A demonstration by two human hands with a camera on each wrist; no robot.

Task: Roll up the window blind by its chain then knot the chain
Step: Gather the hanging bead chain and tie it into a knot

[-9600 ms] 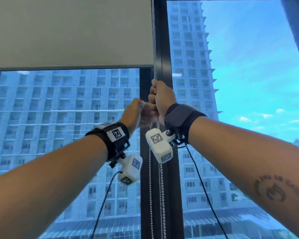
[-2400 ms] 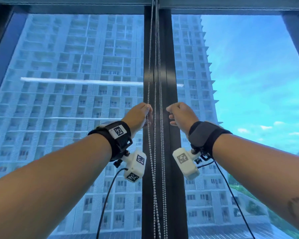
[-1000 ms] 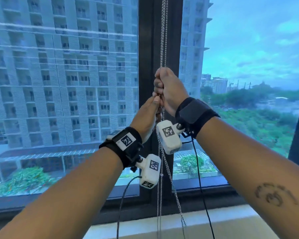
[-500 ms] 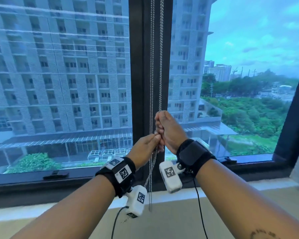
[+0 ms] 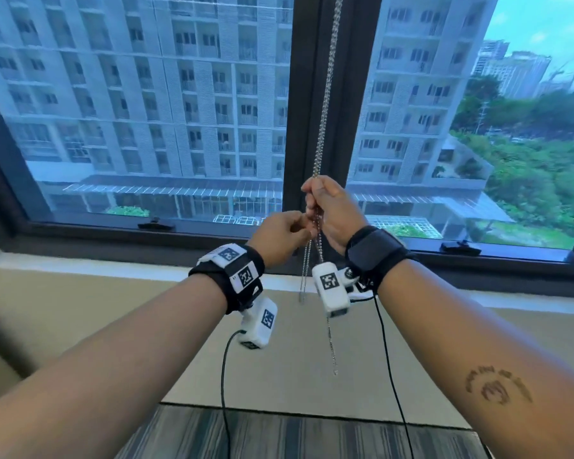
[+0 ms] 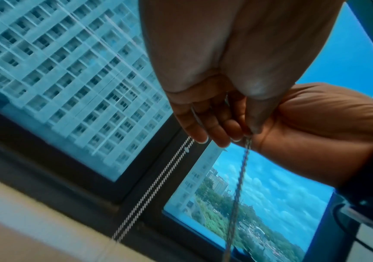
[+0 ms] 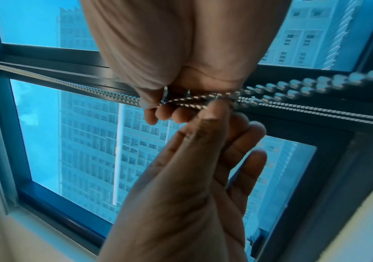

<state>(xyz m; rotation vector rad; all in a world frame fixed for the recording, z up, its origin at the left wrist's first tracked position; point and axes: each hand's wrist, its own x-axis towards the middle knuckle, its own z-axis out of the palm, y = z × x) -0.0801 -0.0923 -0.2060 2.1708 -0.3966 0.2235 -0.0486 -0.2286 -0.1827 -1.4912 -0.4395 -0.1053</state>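
**Chain, held in both hands at the window post**

Item: bead chain [image 5: 325,94], hanging down the dark window post [image 5: 300,94]. My right hand [image 5: 332,213] is curled tight around its gathered strands at sill height. My left hand [image 5: 280,235], just beside and touching, pinches a strand between thumb and fingertips [image 7: 214,113]. Loose ends dangle below my wrists, in front of the sill [image 5: 113,260].
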